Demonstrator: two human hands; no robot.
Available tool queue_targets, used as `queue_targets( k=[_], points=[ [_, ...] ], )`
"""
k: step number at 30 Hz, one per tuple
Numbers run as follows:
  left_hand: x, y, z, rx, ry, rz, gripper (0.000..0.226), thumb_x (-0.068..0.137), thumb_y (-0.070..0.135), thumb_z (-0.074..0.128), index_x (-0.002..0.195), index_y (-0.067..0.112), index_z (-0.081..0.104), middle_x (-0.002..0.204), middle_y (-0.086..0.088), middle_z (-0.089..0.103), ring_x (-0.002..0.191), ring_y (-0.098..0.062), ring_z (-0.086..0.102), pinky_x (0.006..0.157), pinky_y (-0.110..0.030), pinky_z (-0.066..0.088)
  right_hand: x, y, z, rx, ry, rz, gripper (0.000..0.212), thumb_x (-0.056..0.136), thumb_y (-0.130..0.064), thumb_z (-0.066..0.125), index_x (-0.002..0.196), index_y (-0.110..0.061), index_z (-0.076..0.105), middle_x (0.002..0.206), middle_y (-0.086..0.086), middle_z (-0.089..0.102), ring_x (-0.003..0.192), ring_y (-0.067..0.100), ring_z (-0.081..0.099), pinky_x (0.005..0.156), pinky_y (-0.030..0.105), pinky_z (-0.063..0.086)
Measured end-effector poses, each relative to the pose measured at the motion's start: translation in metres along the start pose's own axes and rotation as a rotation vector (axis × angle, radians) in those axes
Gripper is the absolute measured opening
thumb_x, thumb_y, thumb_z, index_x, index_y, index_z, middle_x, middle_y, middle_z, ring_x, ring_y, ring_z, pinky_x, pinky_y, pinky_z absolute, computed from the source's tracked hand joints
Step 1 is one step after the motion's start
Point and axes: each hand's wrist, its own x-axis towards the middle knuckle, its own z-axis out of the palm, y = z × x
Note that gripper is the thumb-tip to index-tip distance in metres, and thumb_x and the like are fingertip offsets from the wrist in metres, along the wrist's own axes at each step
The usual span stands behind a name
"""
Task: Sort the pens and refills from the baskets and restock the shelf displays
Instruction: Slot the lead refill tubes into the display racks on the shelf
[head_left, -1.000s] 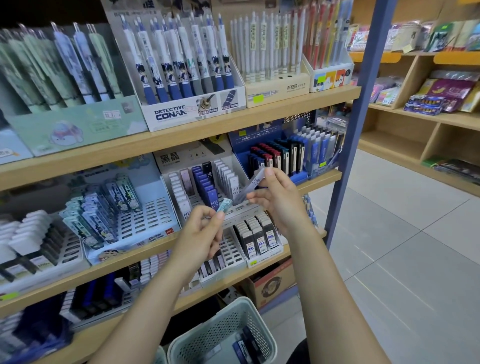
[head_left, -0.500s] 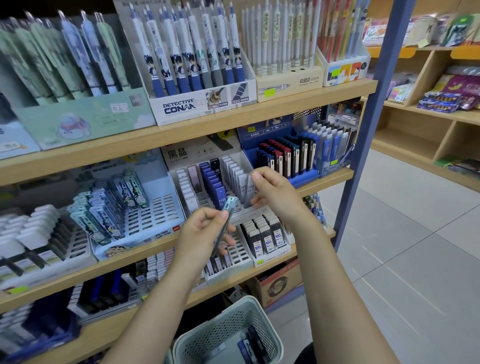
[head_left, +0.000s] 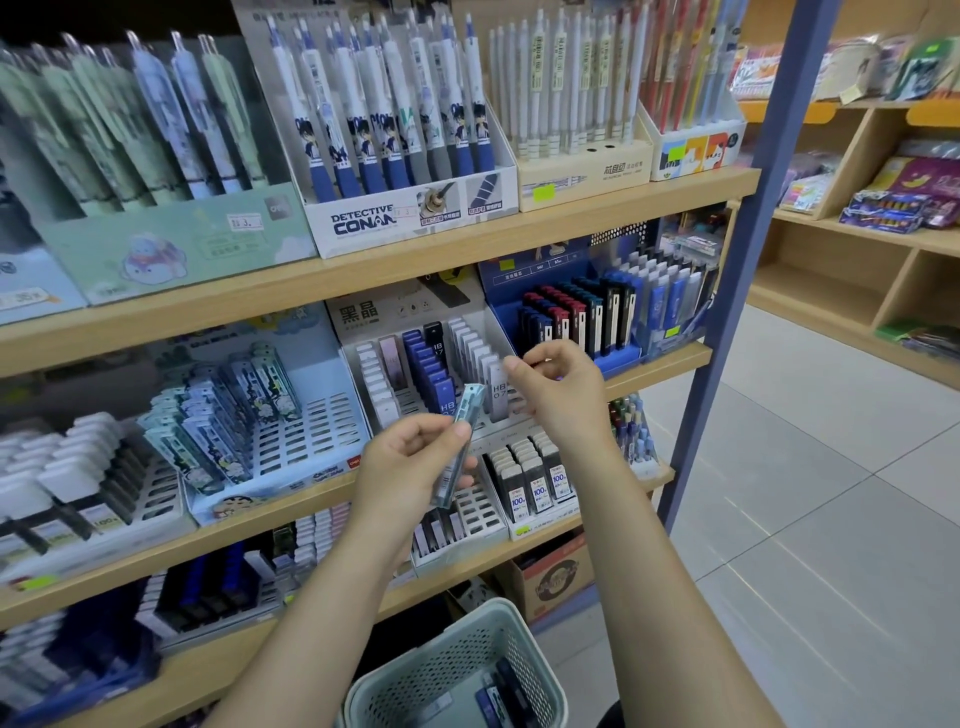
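My left hand (head_left: 410, 467) holds a pale teal refill case (head_left: 462, 436) upright in front of the middle shelf. To its right, my right hand (head_left: 563, 389) reaches to the white slotted refill display (head_left: 374, 374). Its index fingertip touches the top of a grey "HB 07" refill case (head_left: 498, 397) standing in a slot; whether it still grips the case is unclear. A pale green perforated basket (head_left: 415, 691) sits below my arms with a few dark blue refills (head_left: 493, 693) inside.
Pen displays line the top shelf, including a Detective Conan box (head_left: 410, 213). A blue refill display (head_left: 582, 317) stands right of the white one, and a tray of "100" refills (head_left: 535, 483) sits below it. A blue shelf post (head_left: 737, 270) borders the tiled aisle floor (head_left: 805, 493).
My right hand carried the grey refill case up into the white display's slot. My left hand turned the teal case more upright. The view shifted slightly left and closer.
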Motion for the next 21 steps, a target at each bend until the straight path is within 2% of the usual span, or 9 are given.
queue_targets(
  k=[1, 3, 5, 7, 10, 13, 15, 18, 21],
  points=[
    [-0.001, 0.001, 0.0, -0.003, 0.004, 0.01, 0.015, 0.089, 0.017, 0.073, 0.101, 0.008, 0.072, 0.085, -0.008, 0.076, 0.078, -0.021, 0.075, 0.07, -0.034, 0.062, -0.003, -0.005, -0.002, -0.003, -0.004, -0.012, 0.019, 0.09, -0.034, 0.072, 0.091, -0.016, 0.066, 0.076, 0.002, 0.061, 0.062, 0.012, 0.056, 0.057, 0.025, 0.047],
    [-0.004, 0.004, -0.003, -0.008, 0.013, 0.038, 0.014, 0.089, 0.021, 0.074, 0.098, 0.011, 0.075, 0.085, -0.007, 0.077, 0.082, -0.022, 0.075, 0.074, -0.035, 0.06, -0.013, -0.019, -0.007, 0.013, -0.143, -0.039, 0.023, 0.095, -0.036, 0.065, 0.088, -0.015, 0.069, 0.066, -0.002, 0.059, 0.057, 0.011, 0.053, 0.055, 0.024, 0.044],
    [-0.009, 0.009, -0.007, 0.007, 0.019, 0.077, 0.013, 0.088, 0.026, 0.074, 0.093, 0.014, 0.077, 0.085, -0.005, 0.077, 0.085, -0.023, 0.074, 0.079, -0.035, 0.057, -0.025, -0.034, -0.007, 0.019, -0.365, -0.053, 0.025, 0.096, -0.037, 0.063, 0.09, -0.015, 0.072, 0.066, 0.005, 0.063, 0.058, 0.019, 0.053, 0.054, 0.025, 0.045],
    [-0.014, 0.016, -0.015, 0.003, 0.028, 0.091, 0.015, 0.087, 0.027, 0.074, 0.092, 0.014, 0.076, 0.084, -0.005, 0.077, 0.081, -0.023, 0.074, 0.078, -0.036, 0.058, -0.037, -0.045, 0.003, 0.024, -0.511, -0.071, 0.023, 0.095, -0.033, 0.065, 0.093, -0.011, 0.072, 0.072, 0.014, 0.065, 0.059, 0.023, 0.053, 0.052, 0.026, 0.045],
    [-0.024, 0.025, -0.035, 0.004, 0.036, 0.09, 0.017, 0.089, 0.023, 0.073, 0.1, 0.011, 0.07, 0.086, -0.005, 0.077, 0.067, -0.022, 0.073, 0.069, -0.038, 0.06, -0.051, -0.05, 0.026, 0.038, -0.494, -0.099, 0.017, 0.095, -0.022, 0.066, 0.084, -0.01, 0.07, 0.066, 0.01, 0.062, 0.055, 0.021, 0.056, 0.051, 0.027, 0.046],
    [-0.035, 0.027, -0.063, 0.149, 0.094, 0.176, 0.027, 0.084, 0.019, 0.079, 0.105, 0.026, 0.064, 0.085, 0.002, 0.073, 0.066, -0.012, 0.07, 0.063, -0.026, 0.056, -0.063, -0.049, 0.053, 0.04, -0.389, -0.069, 0.021, 0.096, -0.02, 0.065, 0.078, -0.009, 0.063, 0.06, 0.008, 0.064, 0.053, 0.023, 0.058, 0.051, 0.029, 0.047],
    [-0.041, 0.025, -0.079, 0.252, 0.126, 0.227, 0.033, 0.08, 0.017, 0.083, 0.101, 0.033, 0.064, 0.09, 0.007, 0.067, 0.065, -0.005, 0.064, 0.064, -0.023, 0.055, -0.072, -0.046, 0.073, 0.055, -0.331, -0.032, 0.023, 0.096, -0.018, 0.064, 0.076, -0.005, 0.06, 0.054, 0.008, 0.061, 0.05, 0.026, 0.057, 0.049, 0.03, 0.046],
    [-0.046, 0.02, -0.103, 0.336, 0.162, 0.249, 0.032, 0.08, 0.017, 0.083, 0.094, 0.039, 0.066, 0.095, 0.009, 0.067, 0.067, 0.0, 0.062, 0.068, -0.019, 0.053, -0.086, -0.044, 0.101, 0.038, -0.331, -0.004, 0.027, 0.097, -0.019, 0.063, 0.085, 0.005, 0.06, 0.055, 0.009, 0.062, 0.049, 0.022, 0.056, 0.048, 0.028, 0.045],
    [-0.048, 0.017, -0.129, 0.297, 0.188, 0.239, 0.021, 0.086, 0.017, 0.079, 0.102, 0.03, 0.074, 0.098, 0.012, 0.073, 0.081, 0.003, 0.067, 0.077, -0.019, 0.056, -0.096, -0.046, 0.122, 0.022, -0.424, 0.014, 0.026, 0.095, -0.025, 0.066, 0.083, -0.003, 0.066, 0.055, 0.003, 0.062, 0.052, 0.019, 0.057, 0.053, 0.031, 0.046]
  ],
)
